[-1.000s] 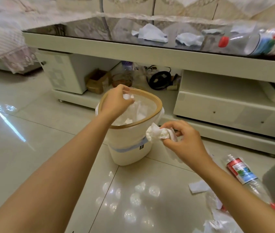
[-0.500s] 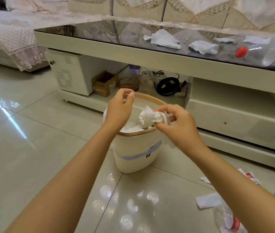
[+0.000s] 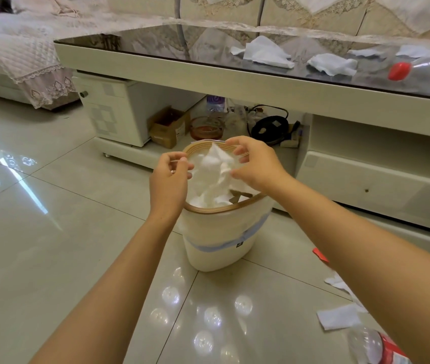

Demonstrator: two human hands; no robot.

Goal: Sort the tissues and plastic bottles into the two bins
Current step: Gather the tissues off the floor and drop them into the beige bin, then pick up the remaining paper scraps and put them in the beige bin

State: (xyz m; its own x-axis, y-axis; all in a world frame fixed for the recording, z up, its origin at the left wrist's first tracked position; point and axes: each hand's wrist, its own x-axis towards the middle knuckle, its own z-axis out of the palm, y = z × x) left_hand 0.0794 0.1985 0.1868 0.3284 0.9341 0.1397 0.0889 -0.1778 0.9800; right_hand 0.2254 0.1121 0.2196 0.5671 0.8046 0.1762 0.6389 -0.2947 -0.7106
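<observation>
A cream bin (image 3: 216, 240) with a tan rim and a clear liner stands on the floor, with several white tissues inside. A crumpled tissue (image 3: 215, 162) hangs over its mouth. My right hand (image 3: 257, 164) hovers above the bin with its fingers spread, the tissue right at its fingertips. My left hand (image 3: 169, 179) is at the rim's left side, fingers curled, and seems to pinch the liner's thin edge. More tissues (image 3: 266, 52) lie on the glass table beside a red-capped plastic bottle (image 3: 419, 72). Another tissue (image 3: 337, 316) and a bottle (image 3: 377, 348) lie on the floor at lower right.
The low coffee table (image 3: 208, 80) stands just behind the bin, its lower shelf holding a box, cables and jars. A sofa with a lace cover (image 3: 24, 56) is at far left. A red scrap (image 3: 320, 254) lies on the tiles under my right arm.
My right hand carried the crumpled tissue from beside the bin to over its mouth and spread its fingers. My left hand shifted to the rim's left side. The view moved closer.
</observation>
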